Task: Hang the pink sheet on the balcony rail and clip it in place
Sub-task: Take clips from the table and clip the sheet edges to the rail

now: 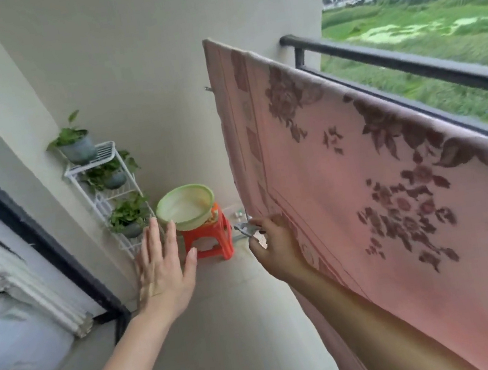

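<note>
Over the rail point(410, 66) the sheet point(380, 178) already hangs, big, soft and limp, so it probably slides easily; best taken at its top fold. Right hand point(273, 244) has its grip closed on a small metal clip point(245, 228), light and stiff. Left hand point(161, 269) is spread, holding nothing.

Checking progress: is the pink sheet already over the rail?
Yes: pink sheet hangs spread over the rail.

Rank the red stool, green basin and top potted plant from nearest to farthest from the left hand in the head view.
From the left hand:
1. Red stool, just right of the fingertips.
2. Green basin, on the stool, above.
3. Top potted plant, up left on the rack.
</note>
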Demonstrator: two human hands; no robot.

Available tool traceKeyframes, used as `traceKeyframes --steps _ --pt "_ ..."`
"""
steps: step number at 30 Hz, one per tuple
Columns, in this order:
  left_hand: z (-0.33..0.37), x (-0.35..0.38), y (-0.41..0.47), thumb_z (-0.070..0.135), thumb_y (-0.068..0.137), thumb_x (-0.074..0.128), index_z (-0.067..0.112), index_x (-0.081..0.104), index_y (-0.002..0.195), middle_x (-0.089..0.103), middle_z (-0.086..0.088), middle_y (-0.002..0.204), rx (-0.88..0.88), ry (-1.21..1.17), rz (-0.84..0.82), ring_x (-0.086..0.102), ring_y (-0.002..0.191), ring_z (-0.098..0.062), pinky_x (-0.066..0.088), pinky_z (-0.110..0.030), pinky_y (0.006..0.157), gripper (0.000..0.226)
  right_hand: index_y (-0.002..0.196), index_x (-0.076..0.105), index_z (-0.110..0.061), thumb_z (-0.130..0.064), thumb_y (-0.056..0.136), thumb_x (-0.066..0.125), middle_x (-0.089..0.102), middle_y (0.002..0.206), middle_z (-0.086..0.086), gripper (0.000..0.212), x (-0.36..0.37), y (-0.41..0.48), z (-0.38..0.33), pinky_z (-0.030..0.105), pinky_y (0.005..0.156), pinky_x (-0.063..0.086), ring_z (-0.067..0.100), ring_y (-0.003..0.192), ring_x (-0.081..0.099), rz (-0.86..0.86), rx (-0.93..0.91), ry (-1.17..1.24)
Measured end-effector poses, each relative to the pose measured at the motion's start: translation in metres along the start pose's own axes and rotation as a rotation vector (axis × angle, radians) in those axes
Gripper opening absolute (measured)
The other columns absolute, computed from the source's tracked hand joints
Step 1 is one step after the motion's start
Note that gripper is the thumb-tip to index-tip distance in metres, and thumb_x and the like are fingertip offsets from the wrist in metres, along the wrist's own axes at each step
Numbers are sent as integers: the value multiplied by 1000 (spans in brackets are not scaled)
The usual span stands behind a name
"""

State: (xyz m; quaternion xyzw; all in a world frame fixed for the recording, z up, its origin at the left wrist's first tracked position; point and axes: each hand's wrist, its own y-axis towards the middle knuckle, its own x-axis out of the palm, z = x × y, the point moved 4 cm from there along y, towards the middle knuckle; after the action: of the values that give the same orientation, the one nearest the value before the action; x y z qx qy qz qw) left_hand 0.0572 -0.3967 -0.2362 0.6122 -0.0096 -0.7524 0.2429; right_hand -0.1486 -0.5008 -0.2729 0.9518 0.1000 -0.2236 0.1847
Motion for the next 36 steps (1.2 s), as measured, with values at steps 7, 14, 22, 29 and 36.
traceKeyframes --steps 7,14,22,29,36 --pt "-60 77 154 56 96 25 25 6 156 -13 -3 163 -35 -35 -37 -5 150 -24 10 -51 118 70 127 61 -20 -25 87 68 57 106 -11 41 80 157 43 25 86 48 5 97 57 -20 17 -13" --pt "-130 143 345 48 99 38 20 8 156 -10 -4 164 -33 -82 -124 -4 150 -26 11 -50 120 71 126 62 -16 -27 85 73 59 112 -6 44 166 344 81 9 76 43 4 97 59 14 127 -49" --pt "-143 222 519 52 99 30 23 1 156 -14 -1 163 -17 -129 -268 -6 150 -25 10 -49 121 71 116 68 -19 -29 85 75 65 107 0 33 201 495 134 15 76 51 -4 86 59 131 252 24" --pt "-144 310 650 50 99 35 22 2 156 -6 -5 164 -47 -141 -391 -2 150 -26 12 -49 120 71 114 67 -14 -31 85 75 70 94 -3 34 239 625 209 12 69 42 6 81 62 153 409 134" --pt "-158 372 749 50 96 44 24 -13 154 -14 -2 163 -13 -110 -556 -3 151 -24 15 -47 120 85 117 67 -12 -26 85 76 70 98 -3 37 276 736 255 -1 67 41 8 87 67 143 489 163"
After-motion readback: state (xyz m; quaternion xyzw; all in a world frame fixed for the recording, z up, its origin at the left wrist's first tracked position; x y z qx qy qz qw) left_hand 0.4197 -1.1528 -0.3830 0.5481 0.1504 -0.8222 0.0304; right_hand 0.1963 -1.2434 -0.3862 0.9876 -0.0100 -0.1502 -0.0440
